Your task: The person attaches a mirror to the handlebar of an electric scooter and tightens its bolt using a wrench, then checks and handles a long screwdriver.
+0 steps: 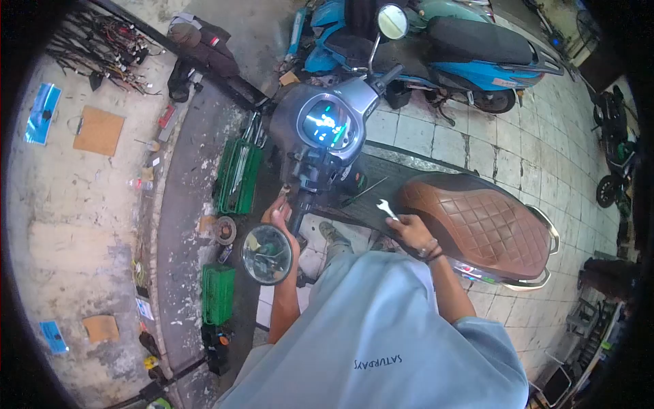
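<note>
Tiled floor beyond.
One wrench juts from your pinching right hand; whether your left hand grips, I can't tell.

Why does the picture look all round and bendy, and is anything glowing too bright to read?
Head view: dark corners and curving floor tiles, probably from a very wide lens; head view: the scooter's display glows, its figures smeared into bright blobs; head view: the wrench in the right hand stays easy to make out.
</note>
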### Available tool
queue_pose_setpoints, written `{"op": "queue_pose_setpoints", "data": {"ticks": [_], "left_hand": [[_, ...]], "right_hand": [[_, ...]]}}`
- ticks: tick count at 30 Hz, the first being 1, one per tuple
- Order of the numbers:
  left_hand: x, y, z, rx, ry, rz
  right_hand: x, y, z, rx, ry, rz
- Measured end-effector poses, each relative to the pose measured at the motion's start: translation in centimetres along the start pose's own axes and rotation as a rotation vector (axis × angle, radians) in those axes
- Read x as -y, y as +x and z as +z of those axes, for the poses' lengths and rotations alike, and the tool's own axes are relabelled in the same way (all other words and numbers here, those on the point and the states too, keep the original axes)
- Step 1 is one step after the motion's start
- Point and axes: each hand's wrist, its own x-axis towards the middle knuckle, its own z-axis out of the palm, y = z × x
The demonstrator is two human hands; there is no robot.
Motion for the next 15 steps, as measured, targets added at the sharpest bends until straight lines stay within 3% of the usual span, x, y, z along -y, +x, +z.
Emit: {"op": "queue_pose_setpoints", "data": {"ticks": [2, 3, 5, 7, 9, 13, 15], "left_hand": [[-1.0, -0.1, -0.4, 0.003, -0.04, 0.019], [0.7, -0.2, -0.6, -0.004, -0.041, 0.025], [6.4, -1.1, -1.8, 0.175, -0.135, -0.074], [5.5, -2.2, -2.1, 0.218, -0.003, 0.008], [4.0, -3.0, -1.3, 0.127, -0.263, -0.148], [3.2, -0.2, -2.9, 0.182, -0.26, -0.082], [3.4, 1.6, -3.7, 0.267, -0.173, -0.184]], "right_hand": [[1.7, 1.2, 2.0, 0.1, -0.07, -0.011], [1.0, 2.7, 3.1, 0.12, -0.101, -0.068], [2.5, 3.2, 4.7, 0.158, -0.097, -0.042], [2.7, 3.5, 5.5, 0.203, -0.099, -0.013], [2.3, 3.7, 6.2, 0.252, -0.108, -0.098], [0.5, 3.5, 6.6, 0.192, -0.038, -0.049], [-0.2, 3.3, 6.0, 0.207, -0.03, 0.001]]}}
